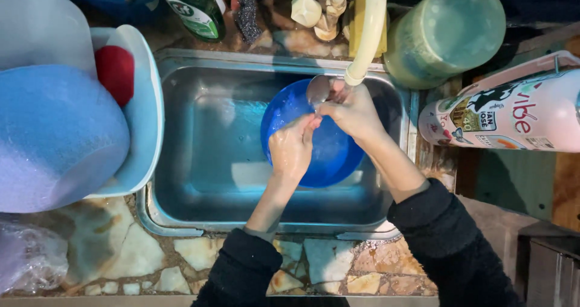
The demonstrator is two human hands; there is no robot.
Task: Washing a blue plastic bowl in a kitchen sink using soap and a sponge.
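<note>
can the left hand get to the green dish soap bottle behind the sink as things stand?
Probably yes. The left hand is over the blue bowl in the sink, busy with the spoon. The green bottle lies beyond the back-left rim, with nothing between, though the hand would have to let go first.

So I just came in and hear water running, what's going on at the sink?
A person is washing up over a steel sink. The right hand holds a metal spoon under the pale hose spout, while the left hand rubs it. A blue bowl sits in the sink beneath both hands.
</note>
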